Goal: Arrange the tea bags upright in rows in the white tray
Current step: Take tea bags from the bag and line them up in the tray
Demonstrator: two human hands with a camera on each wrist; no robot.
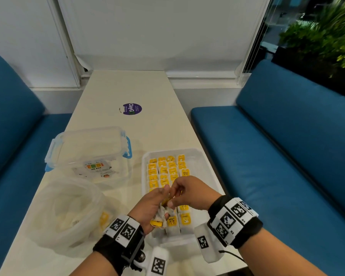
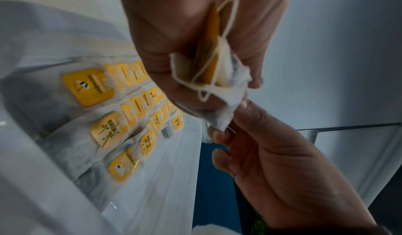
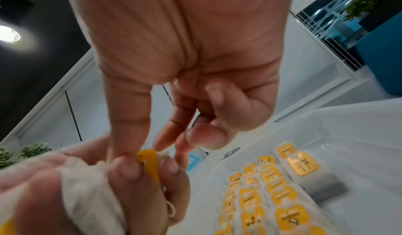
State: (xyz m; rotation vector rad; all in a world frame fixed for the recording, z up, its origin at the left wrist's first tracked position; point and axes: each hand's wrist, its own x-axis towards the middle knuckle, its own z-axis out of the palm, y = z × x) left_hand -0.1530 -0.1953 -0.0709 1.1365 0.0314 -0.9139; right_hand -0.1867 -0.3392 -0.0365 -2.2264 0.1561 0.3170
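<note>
Yellow-tagged bags [image 1: 168, 172] are standing in the tray [image 1: 204, 162]; at 6 o'clock, left hand [image 1: 153, 204] is clutching a bundle [image 2: 219, 77], right hand [image 1: 189, 191] pinching it.

Dim, soft light; wrist views blurry, edges warped w/ fisheye.

white paper tea bags [image 1: 172, 226] with yellow tags, white plastic tray [image 1: 203, 162], blue cushioned benches [image 1: 287, 156], purple round sticker [image 1: 132, 109], black-white checker wristbands [image 1: 232, 217].
</note>
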